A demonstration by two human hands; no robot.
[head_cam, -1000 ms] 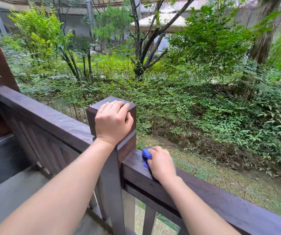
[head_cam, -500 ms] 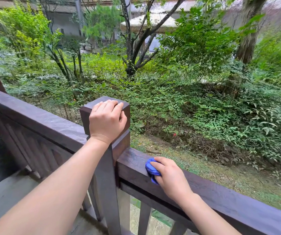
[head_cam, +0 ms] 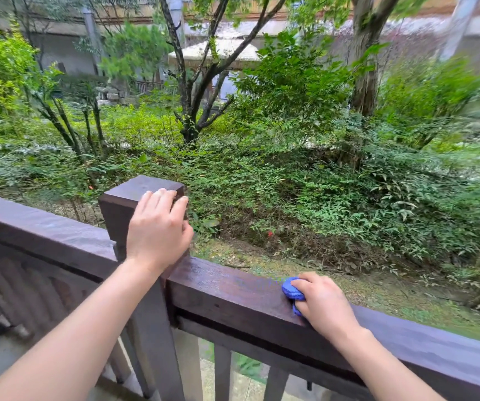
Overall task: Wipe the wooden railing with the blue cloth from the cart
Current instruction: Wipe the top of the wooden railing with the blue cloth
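Right hand (head_cam: 322, 305) is down on the top rail (head_cam: 233, 290), to the right of the square post (head_cam: 123, 204), fingers curled round the bunched blue cloth (head_cam: 292, 290) and pressing it onto the wood. So the cloth is off the cart and on the job; the cart itself is nowhere in view.

Left hand (head_cam: 157, 227) is clamped over the top of the post, fingers hooked over the cap and thumb on its right face, bracing the body.

Now, progress. The stretch of rail between the post and the cloth carries a damp-looking sheen, which reads to me as already wiped. Beyond the right hand, away from the post, the rail runs on to the lower right edge of the view, and that length looks like the work ahead. The rail section left of the post (head_cam: 39, 233) shines too, but whether that is from wiping or just the light I cannot tell.

The balusters (head_cam: 223, 369) below the rail and the faces of the post show no clear sign either way. My call: well into the wiping, with a good run of top rail left.
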